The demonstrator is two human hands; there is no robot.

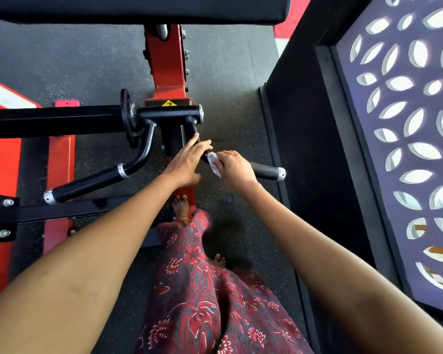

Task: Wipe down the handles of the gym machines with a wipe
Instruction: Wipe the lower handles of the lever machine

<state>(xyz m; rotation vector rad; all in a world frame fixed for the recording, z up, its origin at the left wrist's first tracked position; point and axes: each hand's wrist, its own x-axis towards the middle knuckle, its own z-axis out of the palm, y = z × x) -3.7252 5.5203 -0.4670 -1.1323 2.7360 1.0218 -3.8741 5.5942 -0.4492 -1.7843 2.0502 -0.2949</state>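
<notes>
White wipe (213,164) pinched in right grip (234,168) on black handle (264,171), left grip (187,162) flat, fingers straight

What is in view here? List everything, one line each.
handles: two, black with silver end caps; left handle lower left, right handle under the hands
wipe: one, white, on the right handle
machine frame: one, red, centre top
pad: one, black, top edge
pivot tube: one, black, centre
warning sticker: one, yellow, above the tube
floor: dark speckled rubber
window screen: one, purple with leaf cut-outs, right
feet: two, bare; one beside the frame
left hand: fingers straight, touching the handle
right hand: grip on the wipe
</notes>
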